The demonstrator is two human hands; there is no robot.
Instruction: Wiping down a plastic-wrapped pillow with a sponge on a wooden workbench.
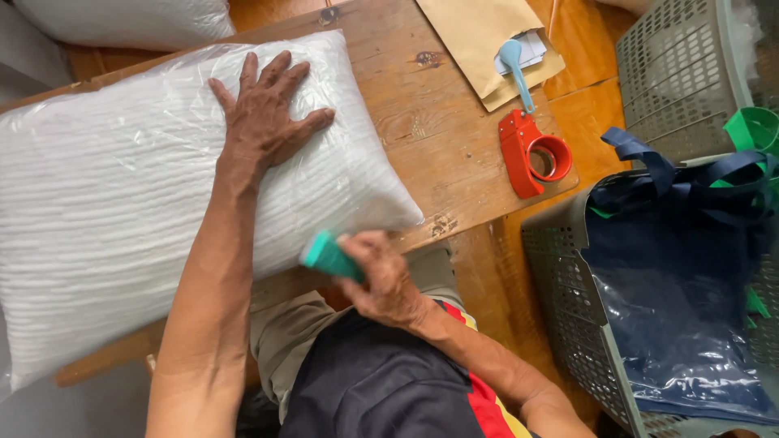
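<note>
Head view, looking straight down at a wooden table [438,138]. I see the left hand [264,118] flat on a white pillow [122,203] sealed in clear plastic, fingers spread wide, palm pressing on the upper right part of it. Pillow lies across the left half of the table; its right corner reaches the table's near edge.

Right hand [381,280] sits just below that corner, at the table edge, fingers curled tight around a small teal tool [327,255]. Teal end sticks out of the fist toward the pillow; I can't tell what kind of tool it is, or whether it touches the plastic.

On the table to the right: red tape dispenser [531,154], near the edge, well apart from both hands. Beyond it a brown envelope [471,40] with a light blue scoop-shaped thing [515,69] lying on it.

Right of the table, grey plastic basket [560,276] holding dark blue bags [682,276], some in clear plastic. Second grey basket [673,73] behind it. Another white pillow [130,16] at top left, partly cut off.
</note>
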